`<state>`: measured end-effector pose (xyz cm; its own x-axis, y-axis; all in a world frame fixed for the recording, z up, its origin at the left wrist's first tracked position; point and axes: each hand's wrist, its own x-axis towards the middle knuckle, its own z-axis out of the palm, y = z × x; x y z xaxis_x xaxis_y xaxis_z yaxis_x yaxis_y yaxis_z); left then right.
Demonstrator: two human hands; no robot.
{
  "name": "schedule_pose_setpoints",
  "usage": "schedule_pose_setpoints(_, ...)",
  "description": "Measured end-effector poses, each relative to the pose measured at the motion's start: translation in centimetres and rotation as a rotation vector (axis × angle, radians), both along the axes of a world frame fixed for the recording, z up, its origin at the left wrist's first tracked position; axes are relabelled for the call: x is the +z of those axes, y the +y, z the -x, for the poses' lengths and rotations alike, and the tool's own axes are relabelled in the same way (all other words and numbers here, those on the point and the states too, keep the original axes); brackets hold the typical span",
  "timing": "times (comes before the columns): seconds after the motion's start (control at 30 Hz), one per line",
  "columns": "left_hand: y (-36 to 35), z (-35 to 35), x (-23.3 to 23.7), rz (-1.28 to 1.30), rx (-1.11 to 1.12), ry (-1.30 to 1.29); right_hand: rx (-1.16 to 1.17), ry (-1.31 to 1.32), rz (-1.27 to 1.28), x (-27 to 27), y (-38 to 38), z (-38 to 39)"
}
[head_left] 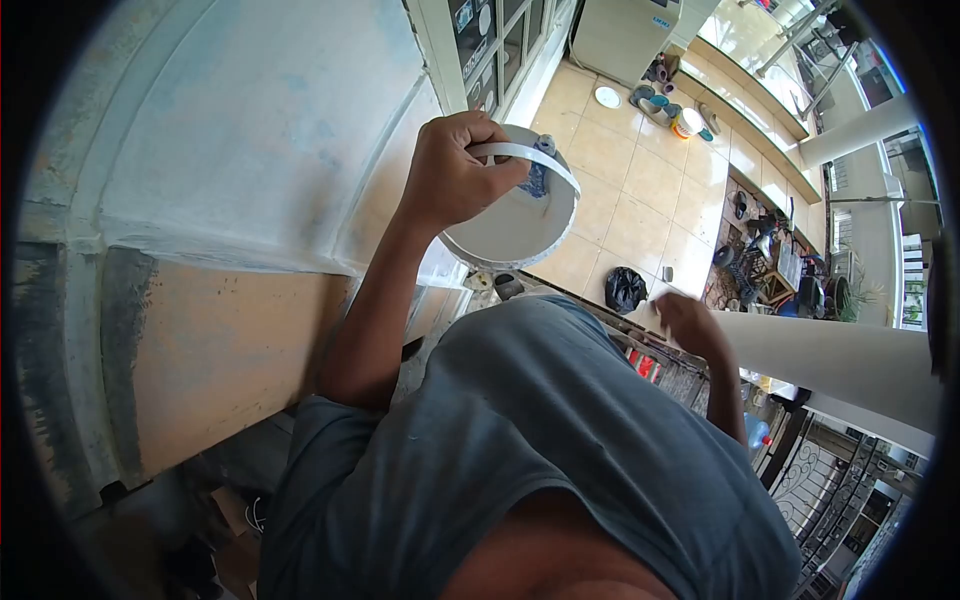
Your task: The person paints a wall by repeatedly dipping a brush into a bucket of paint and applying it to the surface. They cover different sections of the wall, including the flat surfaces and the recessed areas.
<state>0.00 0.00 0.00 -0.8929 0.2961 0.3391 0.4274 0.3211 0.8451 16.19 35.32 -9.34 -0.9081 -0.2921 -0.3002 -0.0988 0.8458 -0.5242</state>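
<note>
My left hand [457, 170] is closed around the white band-like handle [520, 152] of a white bucket [510, 225], holding it beside the wall. Pale paint coats the bucket's inside. A blue-and-white fuzzy thing [537, 178], resembling a paint roller sleeve, rests inside against the wall, partly hidden by the handle. My right hand [690, 325] hangs on the other side of my body with loosely bent fingers, blurred by motion. It overlaps the floor near a black plastic bag [626, 289] in this view.
A white-painted wall [250, 120] stands close on my left, above a bare tan panel [220, 350]. Below lies a tiled floor [640, 200] with shoes, a white-and-yellow tub [687, 123] and a white lid [607, 97]. A round pillar [840, 355] rises at right; steps [745, 85] lie beyond.
</note>
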Motion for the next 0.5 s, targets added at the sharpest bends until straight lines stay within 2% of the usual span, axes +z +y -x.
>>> schedule_pose_setpoints(0.03,-0.2,0.5,0.0,0.034,-0.024,0.021,-0.416,0.014,0.181,4.9,-3.8,3.7)
schedule_pose_setpoints(0.07,-0.2,1.5,0.3,0.069,-0.048,0.040,-0.410,0.235,0.241,6.8,-5.2,6.8)
schedule_pose_setpoints(0.1,-0.2,1.9,0.7,0.077,-0.075,0.025,-0.344,0.323,0.260,9.1,-6.7,8.9)
schedule_pose_setpoints(0.17,0.0,2.3,1.0,0.092,-0.125,-0.029,-0.093,0.318,0.515,11.0,-9.6,12.1)
schedule_pose_setpoints(0.27,0.0,2.9,0.8,0.167,-0.200,0.004,0.167,0.186,0.515,11.1,-14.0,13.8)
schedule_pose_setpoints(0.33,-0.3,3.3,0.3,0.166,-0.211,0.033,0.210,0.250,0.512,9.4,-15.2,14.7)
schedule_pose_setpoints(0.37,-0.4,3.2,-0.1,0.158,-0.209,0.040,0.151,0.246,0.526,9.3,-15.5,14.8)
schedule_pose_setpoints(0.5,-0.3,3.4,0.1,0.183,0.048,0.360,-0.053,0.266,0.557,9.4,-16.8,14.4)
